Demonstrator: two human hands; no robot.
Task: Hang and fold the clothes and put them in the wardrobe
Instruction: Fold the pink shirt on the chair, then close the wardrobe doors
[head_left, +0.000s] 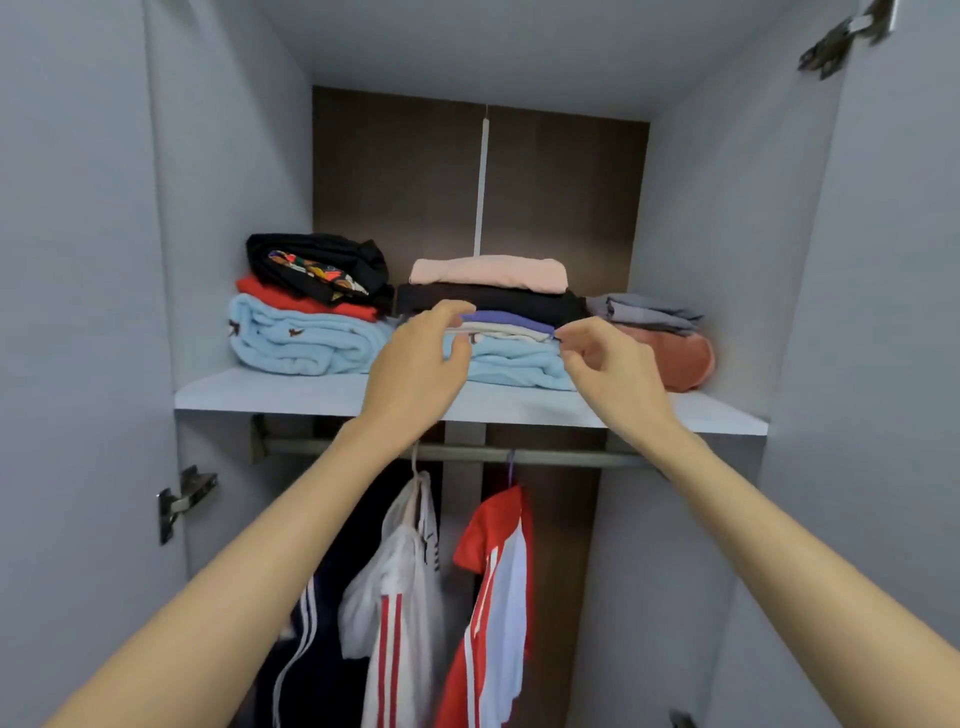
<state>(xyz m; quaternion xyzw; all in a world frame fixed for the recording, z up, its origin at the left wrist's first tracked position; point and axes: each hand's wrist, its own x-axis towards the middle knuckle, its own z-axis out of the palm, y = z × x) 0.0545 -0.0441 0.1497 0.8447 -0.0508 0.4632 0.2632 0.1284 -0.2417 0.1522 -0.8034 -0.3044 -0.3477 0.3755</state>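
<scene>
Pale grey wardrobe shelf (322, 392) carried folded clothes, and at its middle sat a stack of pink, black, purple, white and light blue garments (511, 318). The left hand (415, 364) gripped the stack's left edge, thumb above and fingers (461, 352) curled below. The right hand (610, 364) was at the stack's right corner above the shelf, fingers loosely curled; whether they pinched cloth could not be told.

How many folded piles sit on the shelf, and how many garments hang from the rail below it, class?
Folded piles on the shelf: 3 (left pile, middle pile, right pile)
Garments hanging from the rail: 3 (navy garment, white garment, red garment)
Total: 6
</scene>
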